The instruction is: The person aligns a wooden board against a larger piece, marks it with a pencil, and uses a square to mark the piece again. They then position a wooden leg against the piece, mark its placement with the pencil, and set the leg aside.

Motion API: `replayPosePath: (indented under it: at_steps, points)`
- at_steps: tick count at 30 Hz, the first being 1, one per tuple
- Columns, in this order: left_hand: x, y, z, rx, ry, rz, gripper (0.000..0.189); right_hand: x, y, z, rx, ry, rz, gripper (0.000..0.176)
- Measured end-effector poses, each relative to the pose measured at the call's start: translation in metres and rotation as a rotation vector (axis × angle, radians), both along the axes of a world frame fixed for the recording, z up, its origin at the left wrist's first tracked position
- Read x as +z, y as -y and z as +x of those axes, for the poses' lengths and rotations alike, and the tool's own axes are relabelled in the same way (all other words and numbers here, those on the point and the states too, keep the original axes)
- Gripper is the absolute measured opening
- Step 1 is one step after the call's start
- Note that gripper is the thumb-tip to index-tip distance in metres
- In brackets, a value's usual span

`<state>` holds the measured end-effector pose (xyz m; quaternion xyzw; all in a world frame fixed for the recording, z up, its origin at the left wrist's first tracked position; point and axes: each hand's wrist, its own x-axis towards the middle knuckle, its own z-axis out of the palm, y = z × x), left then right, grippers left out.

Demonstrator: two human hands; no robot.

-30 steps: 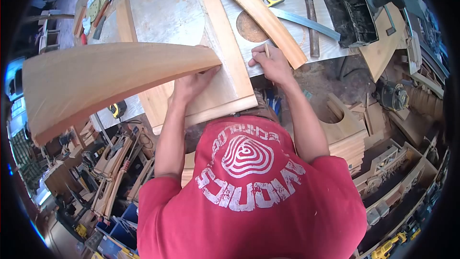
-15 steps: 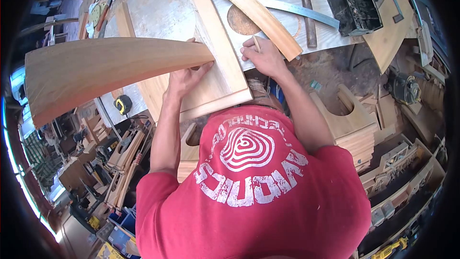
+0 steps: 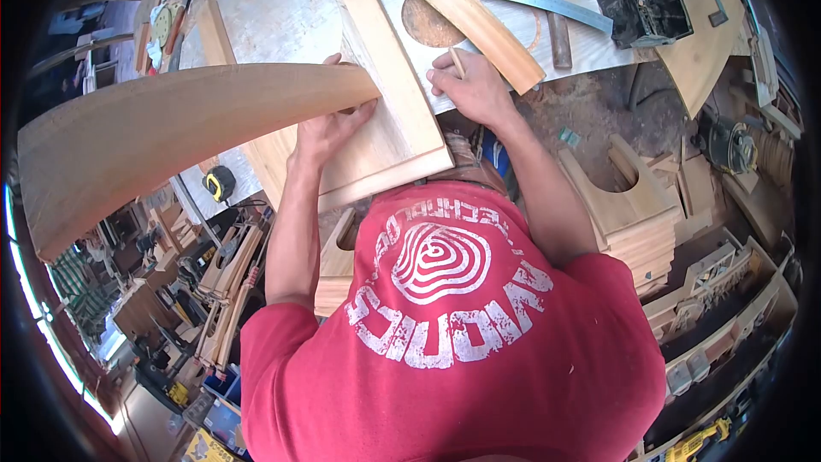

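A long curved wooden piece [image 3: 188,115] reaches from the left over a wooden panel [image 3: 389,150]. My left hand [image 3: 329,130] grips its narrow end, thumb on the near side and fingertips at the far edge. To the right of the panel, my right hand [image 3: 475,92] is closed around a pencil [image 3: 457,62], which points up between the fingers. Beyond that hand lies a second curved strip [image 3: 466,13], slanting across the white work surface [image 3: 274,8].
A metal ruler [image 3: 539,4], a dark rod [image 3: 552,26] and a black box [image 3: 637,0] lie at the back right. A tape measure [image 3: 219,183] sits left of the panel. Stacked cut boards [image 3: 629,222] stand to the right, below the bench.
The wide end of the curved piece has shifted left and down in view, with my left hand still on its narrow end. My right hand has moved slightly, still holding the pencil.
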<state>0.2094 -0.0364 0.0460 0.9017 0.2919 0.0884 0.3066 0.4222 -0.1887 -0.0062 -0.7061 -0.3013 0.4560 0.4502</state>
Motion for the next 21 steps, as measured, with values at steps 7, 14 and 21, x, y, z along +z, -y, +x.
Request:
replayPosePath:
  at_steps: [7,14,21]
  points:
    - [-0.0052,0.0017,-0.0004,0.079,0.01,-0.09,0.045,-0.0008,-0.0001,-0.0008,-0.002,0.043,-0.022,0.038]
    - [-0.0022,0.0034,0.001,0.075,0.022,-0.106,0.047,-0.0059,-0.0012,-0.0013,0.001,0.058,-0.025,0.038]
    - [-0.0008,0.0024,0.0012,0.046,0.043,-0.103,0.042,-0.004,-0.0009,-0.0011,0.012,0.044,-0.023,0.038]
